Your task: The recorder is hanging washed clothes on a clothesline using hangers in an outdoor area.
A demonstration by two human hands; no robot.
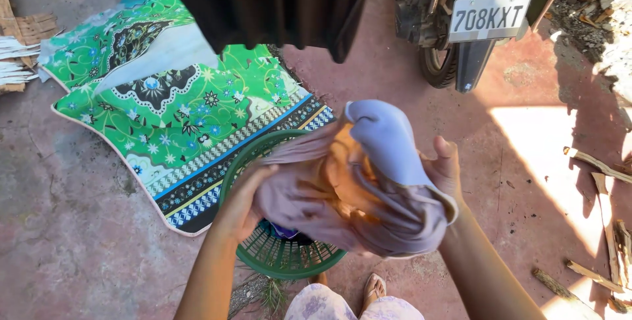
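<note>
Head view looks down at two bare arms holding up a bunched cloth [368,188]. It is pale purple with an orange part showing in the middle. Left hand [247,201] is closed on the left end of the cloth, with its fingers tucked into the folds. Right hand [444,168] is closed on the right side, thumb up, pinching the cloth near its top. The cloth hangs in the air between both hands, right above a green basket [283,257].

The basket sits on the reddish floor [526,182], and something dark blue lies inside it. One edge of the basket rests on a green mat [164,109] with flowers and a blue border. A dark cloth [276,4] hangs at the top. Just right of it stands the back of a motorbike [461,30]. Bits of wood [609,228] lie on the floor at the far right. A foot in a sandal [375,287] shows at the bottom.
</note>
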